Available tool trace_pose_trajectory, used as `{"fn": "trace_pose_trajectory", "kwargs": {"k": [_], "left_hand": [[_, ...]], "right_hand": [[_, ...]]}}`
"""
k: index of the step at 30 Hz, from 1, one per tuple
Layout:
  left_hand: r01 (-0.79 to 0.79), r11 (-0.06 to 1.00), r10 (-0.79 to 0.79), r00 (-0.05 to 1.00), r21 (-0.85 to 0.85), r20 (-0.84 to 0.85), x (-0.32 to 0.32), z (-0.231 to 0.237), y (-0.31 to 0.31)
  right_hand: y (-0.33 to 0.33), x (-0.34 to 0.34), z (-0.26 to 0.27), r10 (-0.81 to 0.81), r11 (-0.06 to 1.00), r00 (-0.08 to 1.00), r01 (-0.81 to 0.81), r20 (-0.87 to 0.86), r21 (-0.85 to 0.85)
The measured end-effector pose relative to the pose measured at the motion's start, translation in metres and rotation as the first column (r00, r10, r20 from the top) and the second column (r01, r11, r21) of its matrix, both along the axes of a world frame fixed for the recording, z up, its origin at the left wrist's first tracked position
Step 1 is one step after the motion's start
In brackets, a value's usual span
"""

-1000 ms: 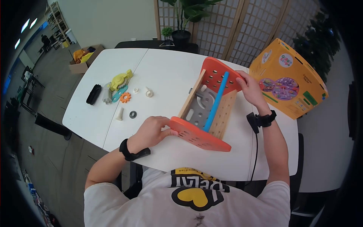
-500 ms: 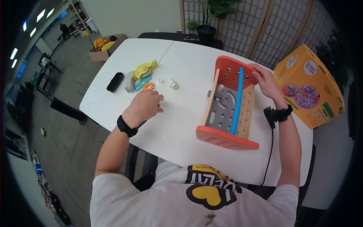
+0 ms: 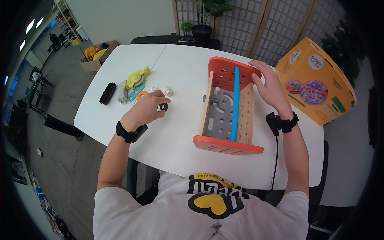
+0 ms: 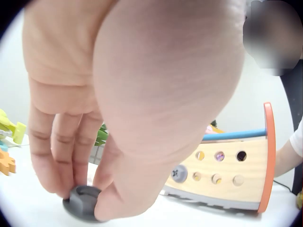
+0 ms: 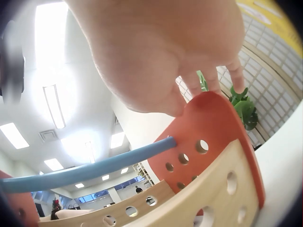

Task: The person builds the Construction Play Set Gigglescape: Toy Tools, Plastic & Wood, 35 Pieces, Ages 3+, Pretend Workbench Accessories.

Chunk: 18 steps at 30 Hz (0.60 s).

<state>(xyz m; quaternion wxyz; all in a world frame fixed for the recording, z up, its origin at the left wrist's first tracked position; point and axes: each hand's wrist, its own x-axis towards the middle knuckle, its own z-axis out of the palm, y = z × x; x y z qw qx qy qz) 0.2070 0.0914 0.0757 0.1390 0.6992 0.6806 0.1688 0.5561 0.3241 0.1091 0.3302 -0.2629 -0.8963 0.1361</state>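
Note:
Between thumb and fingertips, the left hand (image 3: pixel 143 109) pinches a dark grey ring-shaped nut (image 3: pixel 163 107); the left wrist view shows this nut (image 4: pixel 83 203) low, close to the white surface. The right hand (image 3: pixel 271 85) lies on the far red end panel (image 3: pixel 229 65) of a wooden toy toolbox, and in the right wrist view the fingers of this hand (image 5: pixel 165 52) reach over the top edge of the red panel (image 5: pixel 203 118). A blue rod (image 3: pixel 236 104) joins both red panels above a grey perforated plate (image 3: pixel 220 116). A grey bolt (image 3: pixel 205 99) sticks through the toolbox's left side.
On the table (image 3: pixel 176 128), left of the toolbox, lie a yellow toy piece (image 3: pixel 137 77), a teal piece (image 3: pixel 136 93), an orange gear (image 3: pixel 141 95), a grey piece (image 3: pixel 122 92), a black holder (image 3: pixel 107 93) and small white parts (image 3: pixel 168 92). An orange-yellow box (image 3: pixel 316 82) stands at right.
The left hand has left the near red panel, moved left over the small parts and taken hold of the dark nut. The toolbox has turned more upright in view; the right hand remains at its far panel.

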Motion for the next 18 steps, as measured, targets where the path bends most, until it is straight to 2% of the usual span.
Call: {"fn": "trace_pose_trajectory", "kwargs": {"k": [3,4,7,8,11,15,18], "left_hand": [[0.049,0.987,-0.070,0.988,0.151,0.139,0.023,0.018,0.015],[0.062,0.975,-0.102,0.977,0.212,0.185,0.030,0.022,0.020],[0.084,0.908,-0.217,0.932,0.410,0.290,0.051,0.031,0.037],[0.094,0.860,-0.255,0.931,0.502,0.262,0.058,0.033,0.042],[0.120,0.785,-0.314,0.923,0.608,0.223,0.074,0.039,0.051],[0.176,0.677,-0.405,0.900,0.715,0.163,0.090,0.040,0.061],[0.190,0.628,-0.433,0.891,0.754,0.136,0.099,0.039,0.067]], "right_hand": [[-0.020,-0.006,0.010,0.044,0.996,0.999,-0.044,0.001,0.078],[-0.029,-0.011,0.013,0.080,0.997,0.996,-0.080,-0.047,-0.011],[-0.045,-0.019,0.021,0.176,0.984,0.984,-0.175,-0.024,0.042],[-0.052,-0.023,0.025,0.204,0.979,0.978,-0.203,-0.040,0.033],[-0.069,-0.027,0.040,0.248,0.947,0.969,-0.241,0.007,-0.212],[-0.075,-0.033,0.042,0.345,0.854,0.936,-0.346,-0.074,-0.389],[-0.075,-0.036,0.038,0.341,0.758,0.925,-0.375,-0.166,-0.533]]}}
